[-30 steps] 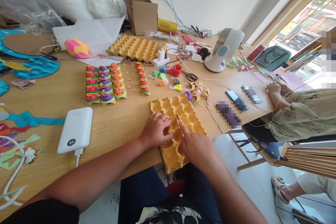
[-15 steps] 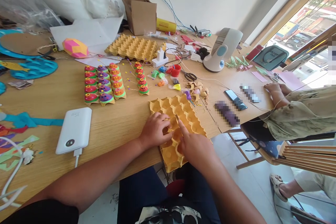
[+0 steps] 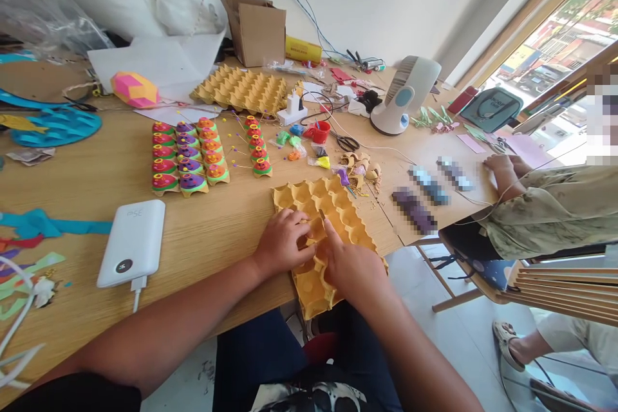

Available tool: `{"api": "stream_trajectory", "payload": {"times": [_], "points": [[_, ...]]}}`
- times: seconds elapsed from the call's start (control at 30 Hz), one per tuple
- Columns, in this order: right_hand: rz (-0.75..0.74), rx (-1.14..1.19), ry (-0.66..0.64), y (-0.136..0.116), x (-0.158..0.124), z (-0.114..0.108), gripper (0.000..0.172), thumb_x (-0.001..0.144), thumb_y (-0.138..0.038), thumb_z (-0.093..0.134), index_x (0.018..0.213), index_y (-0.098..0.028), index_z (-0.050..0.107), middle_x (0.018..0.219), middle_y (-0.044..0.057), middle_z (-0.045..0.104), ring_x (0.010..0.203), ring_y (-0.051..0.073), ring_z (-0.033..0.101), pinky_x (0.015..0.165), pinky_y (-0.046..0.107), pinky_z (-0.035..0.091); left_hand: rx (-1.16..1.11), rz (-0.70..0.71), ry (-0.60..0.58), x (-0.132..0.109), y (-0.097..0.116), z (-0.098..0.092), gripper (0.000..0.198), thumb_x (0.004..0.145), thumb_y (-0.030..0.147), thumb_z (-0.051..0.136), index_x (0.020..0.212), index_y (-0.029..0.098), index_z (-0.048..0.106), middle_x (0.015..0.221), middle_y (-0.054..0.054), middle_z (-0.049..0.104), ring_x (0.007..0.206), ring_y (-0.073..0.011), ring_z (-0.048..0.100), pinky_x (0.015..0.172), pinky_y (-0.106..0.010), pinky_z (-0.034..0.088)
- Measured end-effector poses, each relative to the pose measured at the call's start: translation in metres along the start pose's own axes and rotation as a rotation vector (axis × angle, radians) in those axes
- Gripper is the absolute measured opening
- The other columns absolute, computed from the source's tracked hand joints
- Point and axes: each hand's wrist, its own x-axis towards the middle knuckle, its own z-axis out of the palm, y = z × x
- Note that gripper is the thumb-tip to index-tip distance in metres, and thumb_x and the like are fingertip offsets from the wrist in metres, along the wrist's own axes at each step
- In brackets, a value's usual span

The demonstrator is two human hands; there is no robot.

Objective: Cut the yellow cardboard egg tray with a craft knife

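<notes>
A yellow egg tray [image 3: 355, 225] lies at the table's front edge, its near end jutting over my lap. My left hand [image 3: 284, 239] rests on its left side, fingers bent and pressing on the cardboard. Over the middle of the tray, my right hand [image 3: 350, 264] is closed around a small cutting tool [image 3: 322, 214]. Its index finger stretches along the tool, and the thin dark tip points away from me into the tray. Most of the tool is hidden in the hand. Beyond the tray are torn cardboard pieces [image 3: 360, 167].
Painted egg-cup strips [image 3: 189, 158] stand left of centre, before another egg tray [image 3: 244, 91]. A white power bank [image 3: 132, 241] lies at left. Further back are a red cup [image 3: 319, 133], scissors [image 3: 346, 143] and a white fan [image 3: 404, 93]. A person [image 3: 541, 196] sits at right.
The view has shifted slightly. Both hands keep nearly the same places on the tray, and the tool's tip has barely moved.
</notes>
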Motion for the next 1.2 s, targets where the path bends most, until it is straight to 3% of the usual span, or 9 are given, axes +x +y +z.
{"api": "stream_trajectory", "payload": {"times": [0.37,0.67,0.87,1.07,1.2], "points": [[-0.005,-0.036,0.022,0.001,-0.019,0.011,0.068,0.105,-0.027,0.044,0.168,-0.021,0.019,0.088,0.010,0.079,0.078,0.025,0.078,0.057,0.028,0.050,-0.021,0.014,0.031,0.000,-0.002,0.004,0.020,0.082,0.044,0.073,0.084,0.024,0.070,0.119,-0.007,0.068,0.109,-0.0292,0.056,0.096,-0.047,0.047],[-0.040,-0.006,-0.046,0.012,-0.035,0.007,0.067,0.107,-0.024,0.040,0.169,-0.024,0.016,0.088,0.008,0.079,0.079,0.027,0.077,0.057,0.029,0.046,-0.033,0.015,0.048,-0.002,-0.001,0.004,0.017,0.082,0.040,0.073,0.084,0.023,0.071,0.120,-0.006,0.069,0.108,-0.0288,0.057,0.096,-0.047,0.047],[-0.031,0.113,-0.006,0.019,-0.040,0.020,0.065,0.107,-0.027,0.038,0.169,-0.025,0.017,0.094,0.007,0.080,0.082,0.024,0.076,0.060,0.028,0.043,-0.028,0.026,0.053,-0.002,-0.001,0.004,0.017,0.082,0.040,0.073,0.085,0.023,0.071,0.121,-0.006,0.069,0.108,-0.0286,0.057,0.096,-0.047,0.047],[-0.050,0.379,0.069,0.037,-0.043,0.035,0.065,0.107,-0.031,0.040,0.168,-0.029,0.017,0.108,0.006,0.080,0.088,0.022,0.076,0.068,0.027,0.045,-0.022,0.033,0.050,-0.001,-0.002,0.004,0.019,0.083,0.042,0.072,0.085,0.023,0.069,0.122,-0.006,0.069,0.108,-0.0287,0.057,0.096,-0.048,0.047],[0.009,0.467,0.083,0.044,-0.041,0.033,0.061,0.105,-0.034,0.042,0.164,-0.025,0.028,0.099,0.006,0.080,0.086,0.024,0.075,0.069,0.029,0.045,-0.027,0.019,0.043,-0.001,-0.002,0.004,0.020,0.083,0.043,0.071,0.084,0.023,0.069,0.122,-0.006,0.069,0.108,-0.0285,0.056,0.096,-0.048,0.046]]}}
